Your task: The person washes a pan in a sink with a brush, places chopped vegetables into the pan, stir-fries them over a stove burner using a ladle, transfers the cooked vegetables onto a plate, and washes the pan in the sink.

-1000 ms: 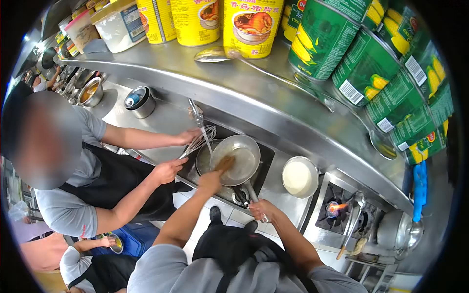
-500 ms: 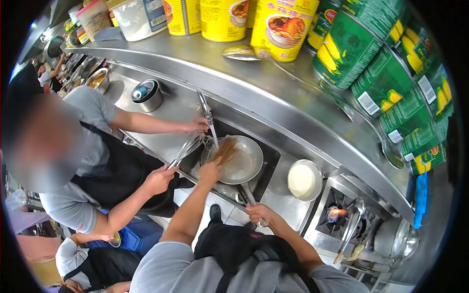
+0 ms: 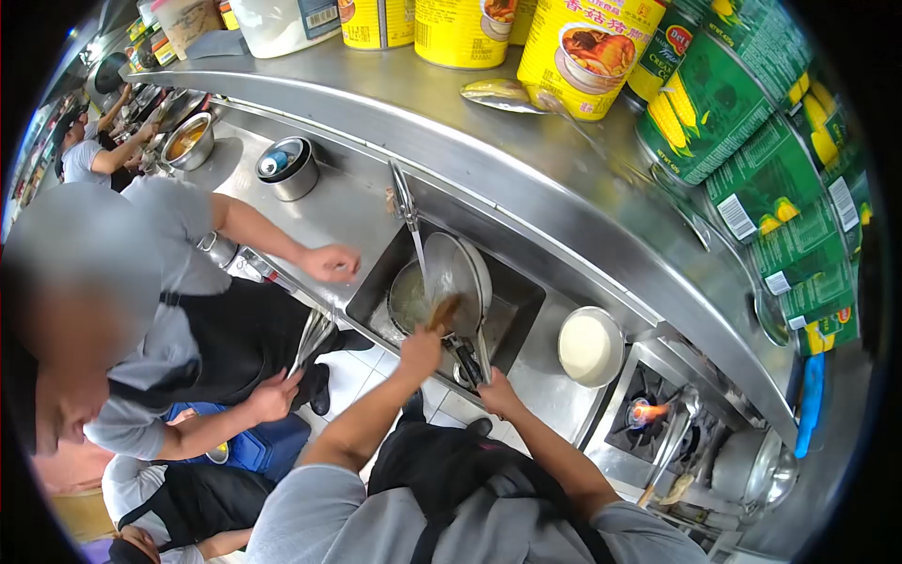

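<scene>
Over the sink (image 3: 526, 324), my right hand (image 3: 499, 393) is wrapped round the handle of a metal pan (image 3: 460, 273), which is tilted on its side. My left hand (image 3: 420, 352) grips a brown bristle brush (image 3: 443, 313) against the lower part of the pan's inside. Water runs from the tap (image 3: 404, 193) in a stream next to the pan. Another pan (image 3: 406, 296) lies lower in the sink, partly hidden behind the tilted one.
At the left a co-worker (image 3: 178, 244) holds a whisk (image 3: 311, 338). Right of the sink stands a pot of pale contents (image 3: 588, 347), then a lit burner (image 3: 645, 412). A shelf (image 3: 395, 103) with cans (image 3: 587, 56) runs above. Another person crouches at the lower left.
The pan has gone from nearly flat to tilted on its side, showing more of the lower pan. The co-worker's hands and whisk have moved back from the sink. The view has shifted slightly.
</scene>
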Motion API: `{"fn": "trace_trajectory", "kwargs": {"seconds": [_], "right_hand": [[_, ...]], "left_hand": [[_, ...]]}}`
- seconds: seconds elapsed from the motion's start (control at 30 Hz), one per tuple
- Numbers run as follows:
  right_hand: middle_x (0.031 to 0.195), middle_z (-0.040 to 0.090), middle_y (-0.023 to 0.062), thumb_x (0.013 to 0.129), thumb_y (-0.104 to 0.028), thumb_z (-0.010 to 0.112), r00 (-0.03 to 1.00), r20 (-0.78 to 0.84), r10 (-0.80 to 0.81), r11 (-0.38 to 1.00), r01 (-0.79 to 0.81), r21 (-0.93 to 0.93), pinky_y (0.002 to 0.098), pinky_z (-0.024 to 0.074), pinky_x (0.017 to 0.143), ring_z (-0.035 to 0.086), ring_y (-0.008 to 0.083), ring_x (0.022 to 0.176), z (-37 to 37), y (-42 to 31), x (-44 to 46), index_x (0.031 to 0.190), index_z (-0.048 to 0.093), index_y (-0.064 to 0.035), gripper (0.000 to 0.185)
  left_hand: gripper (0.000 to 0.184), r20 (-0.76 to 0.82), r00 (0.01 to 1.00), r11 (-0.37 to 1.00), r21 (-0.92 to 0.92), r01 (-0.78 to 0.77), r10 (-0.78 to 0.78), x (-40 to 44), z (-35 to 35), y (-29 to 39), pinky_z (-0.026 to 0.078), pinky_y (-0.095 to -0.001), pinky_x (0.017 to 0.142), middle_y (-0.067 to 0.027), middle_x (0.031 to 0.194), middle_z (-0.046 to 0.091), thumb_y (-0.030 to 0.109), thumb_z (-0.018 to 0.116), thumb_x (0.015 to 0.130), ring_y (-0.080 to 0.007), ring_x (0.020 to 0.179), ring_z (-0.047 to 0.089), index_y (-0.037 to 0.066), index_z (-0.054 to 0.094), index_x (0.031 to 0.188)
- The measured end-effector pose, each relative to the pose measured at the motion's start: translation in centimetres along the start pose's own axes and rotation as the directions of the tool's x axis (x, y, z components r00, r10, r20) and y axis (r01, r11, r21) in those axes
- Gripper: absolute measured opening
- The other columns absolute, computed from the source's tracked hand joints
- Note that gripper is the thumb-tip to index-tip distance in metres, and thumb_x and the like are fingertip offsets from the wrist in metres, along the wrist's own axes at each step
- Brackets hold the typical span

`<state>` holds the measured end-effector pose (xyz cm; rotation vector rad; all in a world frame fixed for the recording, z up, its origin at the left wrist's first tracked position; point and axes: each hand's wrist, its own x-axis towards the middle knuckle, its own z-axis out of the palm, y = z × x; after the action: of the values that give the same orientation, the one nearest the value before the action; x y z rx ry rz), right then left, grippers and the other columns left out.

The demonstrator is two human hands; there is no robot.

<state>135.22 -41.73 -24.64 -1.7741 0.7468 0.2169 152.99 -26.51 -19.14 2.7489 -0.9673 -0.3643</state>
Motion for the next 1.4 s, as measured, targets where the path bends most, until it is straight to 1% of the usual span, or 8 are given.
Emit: {"fn": "trace_trajectory", "kwargs": {"seconds": [0.03, 0.47, 0.63, 0.9, 1.0, 1.2, 1.3, 1.4], "right_hand": [[0.085, 0.064, 0.0271, 0.083, -0.014, 0.063, 0.934, -0.151, -0.324, 0.914, 0.268, -0.303, 0.0497, 0.0524, 0.069, 0.065, 0.0449, 0.077, 0.4, 1.4, 1.1, 0.109, 0.053, 0.0002, 0.031], [0.069, 0.058, 0.0095, 0.086, -0.010, 0.061, 0.978, -0.092, -0.189, 0.959, 0.163, -0.231, 0.0374, 0.0452, 0.045, 0.056, 0.0194, 0.048, -0.7, -0.4, 0.7, 0.109, 0.055, -0.0021, 0.026], [0.061, 0.041, -0.0023, 0.091, -0.008, 0.063, 0.874, 0.415, 0.253, 0.764, -0.444, 0.468, 0.0269, 0.0300, 0.034, 0.037, 0.0083, 0.041, -3.4, -4.2, -0.7, 0.102, 0.045, -0.0112, 0.021], [0.056, 0.035, -0.0064, 0.095, -0.013, 0.069, 0.688, 0.705, 0.174, 0.593, -0.645, 0.483, 0.0245, 0.0283, 0.035, 0.031, 0.0044, 0.040, 0.5, -1.4, 0.6, 0.093, 0.044, -0.0184, 0.025], [0.056, 0.037, -0.0057, 0.094, -0.013, 0.069, 0.721, 0.664, 0.198, 0.672, -0.593, 0.444, 0.0250, 0.0291, 0.037, 0.033, 0.0053, 0.041, 1.5, -2.3, 1.4, 0.092, 0.043, -0.0180, 0.027], [0.058, 0.038, -0.0030, 0.094, -0.012, 0.069, 0.853, 0.453, 0.258, 0.751, -0.472, 0.462, 0.0265, 0.0299, 0.037, 0.035, 0.0079, 0.042, -0.4, -3.4, 1.7, 0.091, 0.041, -0.0162, 0.029], [0.058, 0.039, -0.0015, 0.093, -0.010, 0.068, 0.879, 0.400, 0.257, 0.803, -0.425, 0.418, 0.0275, 0.0311, 0.037, 0.036, 0.0087, 0.042, -0.1, -3.3, 1.6, 0.092, 0.041, -0.0143, 0.027], [0.058, 0.040, -0.0006, 0.093, -0.008, 0.065, 0.940, 0.252, 0.231, 0.907, -0.302, 0.294, 0.0284, 0.0319, 0.036, 0.038, 0.0094, 0.041, 1.4, -4.4, 1.9, 0.092, 0.041, -0.0128, 0.025]], "left_hand": [[0.037, 0.033, 0.999, 0.999, -0.052, 0.003, -0.001, -0.7, -0.2, 1.0, 0.057, -0.0484, 0.068, -0.0208, 0.110, 0.062, 0.013, 0.059, 0.087, -0.0362, 0.083, 0.072, 0.018, 0.064, 0.123], [0.025, -0.025, 0.990, 0.991, 0.015, 0.136, -0.136, 2.9, 0.5, -5.1, 0.056, -0.0508, 0.076, -0.0200, 0.108, 0.061, 0.025, 0.052, 0.098, -0.0408, 0.087, 0.070, 0.016, 0.069, 0.115], [0.041, -0.092, 0.975, 0.970, -0.156, 0.188, -0.204, 4.9, -7.9, -9.3, 0.056, -0.0478, 0.084, -0.0190, 0.111, 0.067, 0.022, 0.059, 0.087, -0.0383, 0.097, 0.069, 0.029, 0.068, 0.127], [0.044, 0.042, 0.985, 0.851, -0.500, 0.164, -0.165, 8.4, -6.4, -6.9, 0.055, -0.0451, 0.088, -0.0188, 0.111, 0.071, 0.034, 0.063, 0.088, -0.0361, 0.100, 0.069, 0.026, 0.066, 0.131], [0.043, 0.475, 0.873, 0.687, -0.597, 0.414, -0.114, 6.7, -9.1, -4.1, 0.054, -0.0444, 0.089, -0.0223, 0.106, 0.071, 0.037, 0.060, 0.092, -0.0387, 0.095, 0.069, 0.026, 0.064, 0.133], [0.040, 0.246, 0.921, 0.898, -0.398, -0.187, 0.301, 1.9, -9.6, -9.0, 0.056, -0.0444, 0.084, -0.0169, 0.101, 0.073, 0.037, 0.061, 0.091, -0.0376, 0.089, 0.070, 0.024, 0.068, 0.127], [0.036, 0.324, 0.944, 0.974, -0.224, 0.021, 0.054, 2.6, -9.4, -12.1, 0.055, -0.0449, 0.086, -0.0138, 0.105, 0.073, 0.036, 0.062, 0.090, -0.0355, 0.094, 0.070, 0.024, 0.070, 0.123], [0.036, 0.157, 0.974, 0.934, -0.343, -0.102, 0.164, 0.9, -8.1, -8.0, 0.055, -0.0463, 0.085, -0.0174, 0.102, 0.072, 0.032, 0.065, 0.089, -0.0359, 0.094, 0.069, 0.025, 0.071, 0.123]]}}
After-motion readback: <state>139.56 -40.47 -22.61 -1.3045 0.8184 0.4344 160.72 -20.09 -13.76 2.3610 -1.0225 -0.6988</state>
